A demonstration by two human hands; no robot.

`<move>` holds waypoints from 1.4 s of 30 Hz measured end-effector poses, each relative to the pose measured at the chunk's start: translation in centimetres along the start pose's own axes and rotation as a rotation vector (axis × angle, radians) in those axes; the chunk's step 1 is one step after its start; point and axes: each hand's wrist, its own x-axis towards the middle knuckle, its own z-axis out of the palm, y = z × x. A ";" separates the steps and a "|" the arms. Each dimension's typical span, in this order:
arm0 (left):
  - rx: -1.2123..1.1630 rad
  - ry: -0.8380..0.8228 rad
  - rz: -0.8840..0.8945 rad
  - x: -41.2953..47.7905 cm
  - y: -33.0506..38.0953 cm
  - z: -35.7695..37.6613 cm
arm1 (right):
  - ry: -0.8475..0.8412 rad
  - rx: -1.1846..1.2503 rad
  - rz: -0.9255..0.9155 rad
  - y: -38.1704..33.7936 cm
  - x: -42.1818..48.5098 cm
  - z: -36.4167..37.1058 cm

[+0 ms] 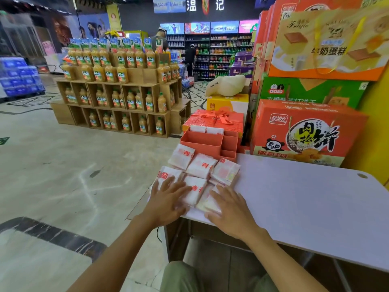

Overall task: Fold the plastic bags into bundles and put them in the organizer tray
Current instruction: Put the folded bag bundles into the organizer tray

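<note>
Folded bundles point(202, 165) are seen clustered on the near-left corner of the table point(305, 197). There are about six of them, white with red print, each touching its neighbours. At the far side of the cluster the tray point(202, 142) is set, with the farthest bundles right against its near wall. Two more white bundles can be made out in its far compartments, and the nearer compartments look unfilled, as far as this angle allows.

The left hand point(166, 199) is laid flat on the near-left bundle, fingers straight and spread, with nothing gripped. The right hand point(229, 207) is likewise laid open on the nearest bundle at the table's edge, pressing down with nothing grasped.

Folding is judged nearly done, since no loose, unfolded bag is to be seen, though the bundle under the right hand may be getting a last flattening. Loading is judged barely begun: most of the bundles are left to be lifted across into the tray.

Stacked snack boxes point(303, 133) are seen right of the tray and a red gift box point(216, 120) beyond it. A juice display point(117, 89) is seen far off to the left.
</note>
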 end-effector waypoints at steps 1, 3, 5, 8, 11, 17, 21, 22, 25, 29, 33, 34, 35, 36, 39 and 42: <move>-0.008 0.023 0.006 0.1 -0.1 0.4 | 0.007 0.007 -0.004 0.1 -0.1 0.1; -0.024 0.060 0.022 0.1 -0.2 0.8 | 0.016 0.021 -0.015 0.3 -0.2 0.2; -0.048 0.090 0.030 0.2 -0.1 1.1 | 0.024 0.031 -0.030 0.6 -0.3 0.1; -0.089 0.116 0.039 0.1 0.3 1.2 | 0.031 0.035 -0.047 1.3 -0.7 -0.2; -0.112 0.141 0.053 0.0 0.6 1.3 | 0.022 0.055 -0.040 2.5 -1.3 -0.4; -0.104 0.263 0.075 0.4 1.1 0.6 | -0.035 0.075 -0.007 4.0 -2.5 -1.7; -0.206 0.408 0.132 0.7 1.5 -0.1 | 0.066 0.121 0.091 4.2 -3.1 -3.1; -0.280 0.424 0.131 0.7 1.7 -0.3 | 0.108 0.129 0.119 4.3 -3.2 -3.4; -0.435 0.458 0.100 0.6 2.1 -1.6 | 0.240 0.118 0.133 4.6 -3.0 -4.6; -0.542 0.446 0.067 1.5 2.1 -4.9 | 0.398 0.243 0.082 4.9 -1.3 -7.3; -0.551 0.532 0.100 4.0 0.8 -7.6 | 0.538 0.381 0.000 4.7 1.9 -10.5; -0.571 0.546 0.095 5.0 0.2 -8.3 | 0.534 0.415 -0.015 4.8 3.0 -10.9; -0.592 0.554 0.098 6.1 -0.5 -8.9 | 0.528 0.445 -0.020 4.8 4.1 -11.3; -0.614 0.561 0.112 7.2 -1.1 -9.5 | 0.527 0.473 -0.017 4.9 5.4 -11.6; -0.709 0.545 0.156 10.7 -2.7 -11.3 | 0.547 0.485 -0.001 5.1 9.2 -12.0; -0.767 0.562 0.117 14.8 -3.6 -12.0 | 0.553 0.458 -0.028 5.5 13.7 -12.3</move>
